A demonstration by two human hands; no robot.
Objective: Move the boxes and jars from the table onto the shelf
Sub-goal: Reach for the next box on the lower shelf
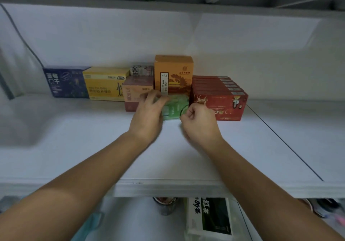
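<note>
A small green box [174,107] lies on the white shelf [74,147], in front of a tall orange box [172,73] and between a brownish-pink box [135,91] and a stack of red boxes [219,98]. My left hand [149,113] rests on the green box's left side with fingers over its top. My right hand [200,123] is loosely curled at the box's right front corner; whether it touches the box is unclear. A dark blue box [66,82] and a yellow box [105,83] stand further left.
Behind the brownish-pink box stands a small patterned box [141,69]. Below the shelf's front edge [168,186] I see a white-and-green box [210,218], a jar [165,205] and a teal item [89,225]. A dark seam [285,145] crosses the shelf at right.
</note>
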